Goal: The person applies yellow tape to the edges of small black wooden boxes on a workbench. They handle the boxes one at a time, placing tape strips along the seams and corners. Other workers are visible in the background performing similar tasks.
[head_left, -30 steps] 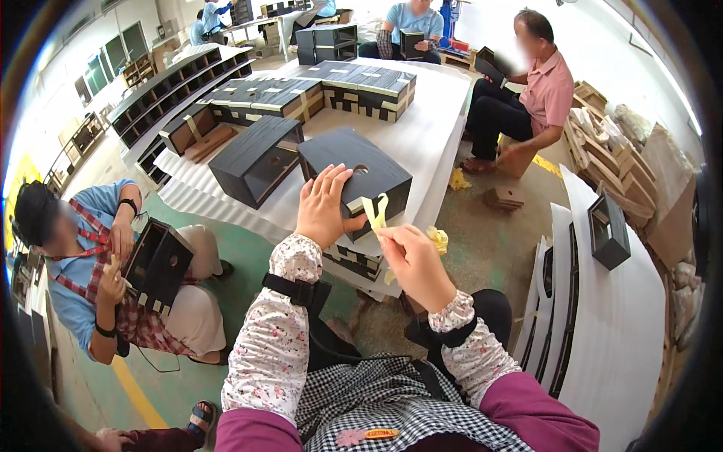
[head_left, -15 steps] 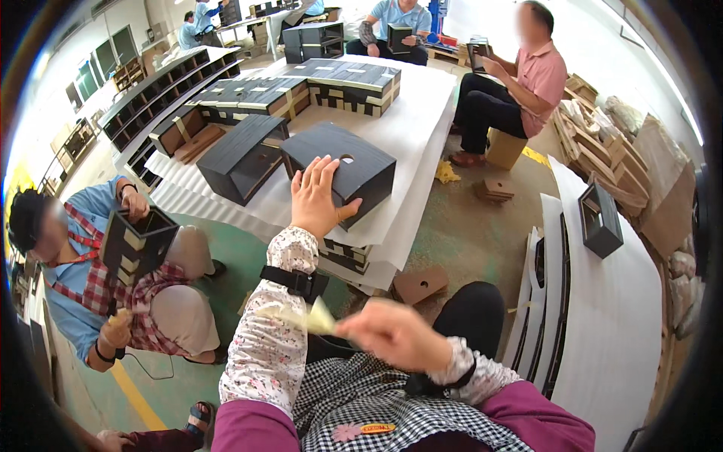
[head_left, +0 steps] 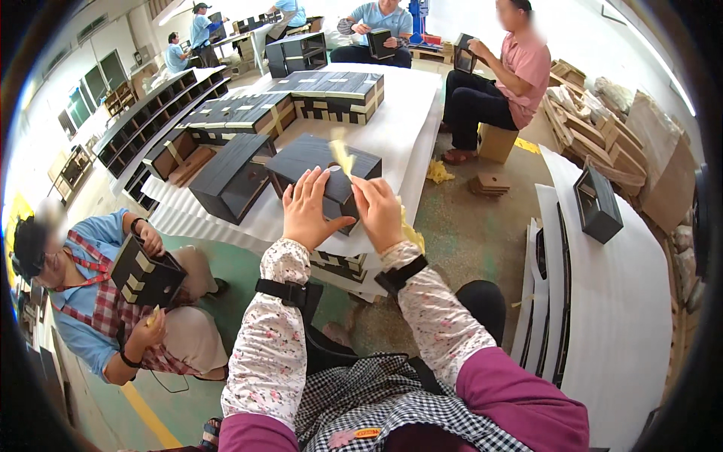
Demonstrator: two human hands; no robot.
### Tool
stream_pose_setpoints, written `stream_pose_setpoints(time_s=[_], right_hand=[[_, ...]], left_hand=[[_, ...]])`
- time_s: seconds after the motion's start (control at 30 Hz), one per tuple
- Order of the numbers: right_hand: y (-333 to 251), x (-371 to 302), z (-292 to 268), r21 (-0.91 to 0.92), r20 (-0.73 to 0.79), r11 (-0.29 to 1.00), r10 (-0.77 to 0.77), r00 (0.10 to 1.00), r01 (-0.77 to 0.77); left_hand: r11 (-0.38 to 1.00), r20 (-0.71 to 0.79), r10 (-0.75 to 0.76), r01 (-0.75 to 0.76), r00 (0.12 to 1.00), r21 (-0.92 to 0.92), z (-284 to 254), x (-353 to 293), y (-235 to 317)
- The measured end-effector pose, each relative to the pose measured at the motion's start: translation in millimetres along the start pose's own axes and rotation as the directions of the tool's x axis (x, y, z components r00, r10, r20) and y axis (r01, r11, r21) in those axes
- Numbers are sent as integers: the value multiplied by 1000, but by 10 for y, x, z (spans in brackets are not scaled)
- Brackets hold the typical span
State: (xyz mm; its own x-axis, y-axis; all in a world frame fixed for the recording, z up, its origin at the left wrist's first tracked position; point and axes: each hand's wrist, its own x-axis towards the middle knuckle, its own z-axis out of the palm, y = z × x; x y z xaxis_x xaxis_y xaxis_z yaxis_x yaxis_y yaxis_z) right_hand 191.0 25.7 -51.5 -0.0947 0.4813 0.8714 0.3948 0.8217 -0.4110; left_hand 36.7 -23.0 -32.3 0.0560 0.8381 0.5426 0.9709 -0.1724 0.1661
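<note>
A dark wood-grain box (head_left: 290,160) with a round hole in its top rests at the near edge of the wrapped stack in front of me. My left hand (head_left: 307,209) lies on its near side, fingers stretched and thumb spread. Close beside it, my right hand (head_left: 378,215) pinches a pale yellow strip (head_left: 343,157), apparently masking tape, whose loose end stands up blurred above the box top. More crumpled yellow material (head_left: 411,230) shows beside my right wrist; whether my hand holds it I cannot tell.
Left of the box stands an open dark box (head_left: 226,184), with taped dark boxes (head_left: 331,96) behind. A co-worker (head_left: 105,279) sits at lower left, another (head_left: 512,75) at far right. Brown boards (head_left: 489,183) lie on the floor. Another dark box (head_left: 599,203) stands on white sheeting at right.
My right hand has moved up and forward from near my left forearm to the box, carrying the yellow strip. My left hand stays on the box.
</note>
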Motion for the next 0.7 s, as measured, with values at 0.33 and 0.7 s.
stream_pose_setpoints(time_s=[0.33, 0.7], right_hand=[[-172, -315, 154, 170, -50, 957, 247, 968, -236], [-384, -581, -83, 264, 67, 928, 255, 965, -263]], left_hand=[[998, 11, -38, 38, 999, -50, -7, -9, 63], [999, 4, -32, 32, 999, -26, 18, -14, -9]])
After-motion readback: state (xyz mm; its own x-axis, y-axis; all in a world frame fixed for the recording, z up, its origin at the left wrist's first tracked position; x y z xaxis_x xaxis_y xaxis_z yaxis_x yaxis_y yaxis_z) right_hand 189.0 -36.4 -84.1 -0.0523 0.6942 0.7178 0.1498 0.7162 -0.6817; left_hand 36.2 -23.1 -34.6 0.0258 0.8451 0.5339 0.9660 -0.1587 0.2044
